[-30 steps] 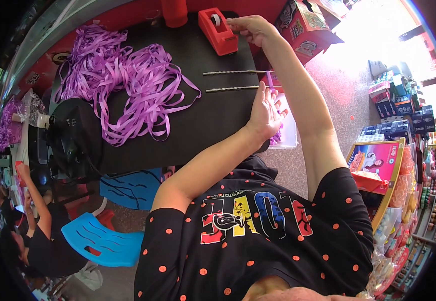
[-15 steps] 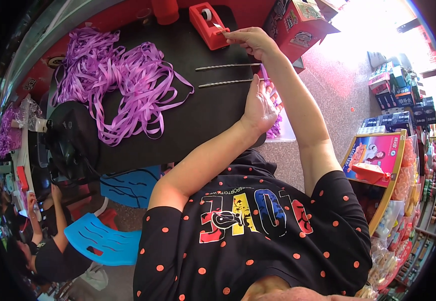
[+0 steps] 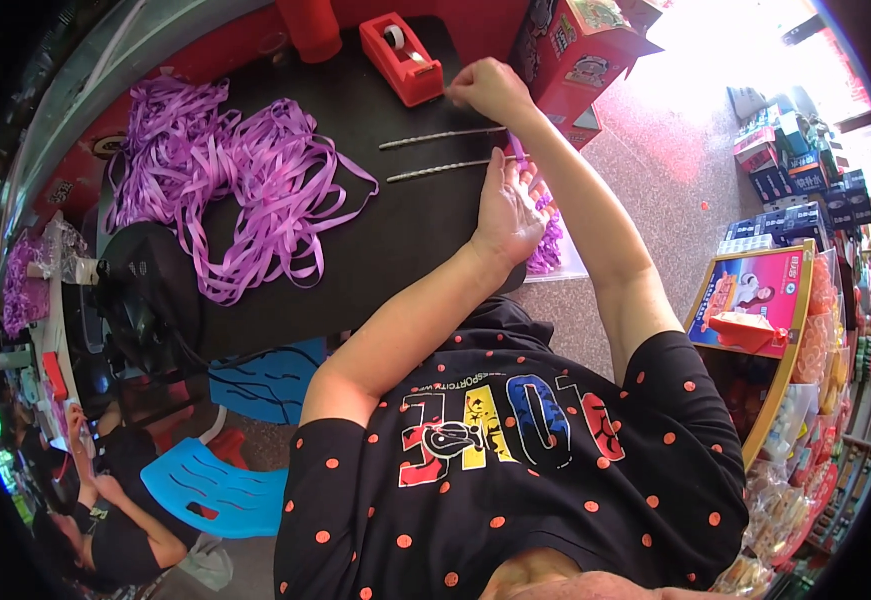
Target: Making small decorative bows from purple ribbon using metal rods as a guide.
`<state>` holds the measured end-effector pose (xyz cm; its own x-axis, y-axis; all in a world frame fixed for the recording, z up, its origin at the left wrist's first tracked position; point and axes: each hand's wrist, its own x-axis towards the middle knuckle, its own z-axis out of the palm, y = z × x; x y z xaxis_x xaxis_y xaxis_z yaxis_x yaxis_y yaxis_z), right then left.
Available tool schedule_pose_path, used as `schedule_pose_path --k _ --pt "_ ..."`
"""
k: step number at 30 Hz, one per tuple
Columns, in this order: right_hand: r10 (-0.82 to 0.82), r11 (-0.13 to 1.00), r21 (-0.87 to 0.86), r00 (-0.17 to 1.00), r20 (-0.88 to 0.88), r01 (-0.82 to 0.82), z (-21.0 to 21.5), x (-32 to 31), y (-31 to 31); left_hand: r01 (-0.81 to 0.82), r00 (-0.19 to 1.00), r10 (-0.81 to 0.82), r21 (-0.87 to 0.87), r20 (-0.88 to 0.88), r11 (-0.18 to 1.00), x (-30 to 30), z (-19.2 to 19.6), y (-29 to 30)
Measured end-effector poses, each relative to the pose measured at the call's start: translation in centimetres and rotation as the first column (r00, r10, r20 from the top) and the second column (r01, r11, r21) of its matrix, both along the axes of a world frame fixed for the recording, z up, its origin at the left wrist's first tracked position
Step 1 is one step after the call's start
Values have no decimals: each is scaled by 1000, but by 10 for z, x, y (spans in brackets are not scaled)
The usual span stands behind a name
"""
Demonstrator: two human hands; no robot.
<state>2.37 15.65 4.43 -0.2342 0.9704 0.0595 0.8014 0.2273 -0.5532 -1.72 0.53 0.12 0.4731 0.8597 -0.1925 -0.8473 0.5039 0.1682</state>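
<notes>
Two thin metal rods (image 3: 443, 172) jut over the black table from its right edge. By their right ends, my left hand (image 3: 510, 215) has its palm turned up and its fingers curled at a purple ribbon (image 3: 516, 148), which hangs over the rods. Farther off, my right hand (image 3: 495, 92) is pinched, apparently on a small piece of tape too fine to see clearly. Just left of those fingertips stands the red tape dispenser (image 3: 402, 65) with a white roll. My right forearm partly hides the ribbon and the rod ends.
A heap of purple ribbon (image 3: 255, 190) covers the table's left part, beside a black device (image 3: 145, 285). A clear bin (image 3: 565, 262) with purple pieces stands below my hands. Red cartons (image 3: 585, 60) are beyond; blue stools (image 3: 215, 490) and another person (image 3: 120, 510) are at left.
My right hand has come away from the dispenser's cutting edge, where its fingers held a tape strip. My left hand stays at the ribbon. The whole view has shifted slightly.
</notes>
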Motion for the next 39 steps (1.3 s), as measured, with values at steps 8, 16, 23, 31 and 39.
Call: schedule_pose_path --k 8,16,23,31,39 --pt "16 898 -413 949 -315 -152 29 84 -49 -56 997 50 -111 -58 992 7 -14 5" --pt "185 951 -254 983 7 -177 26 113 -91 -19 983 17 -12 -184 1000 9 -18 4" --pt "222 930 -326 966 135 -168 23 113 -98 13 976 -10 11 -217 1000 6 -18 4" --pt "-51 940 -339 979 -198 -20 10 120 -115 5 957 -3 5 -290 1000 7 -24 5" --pt "-183 977 -213 637 -749 30 -33 125 -144 27 965 -11 59 -260 998 6 -24 5"
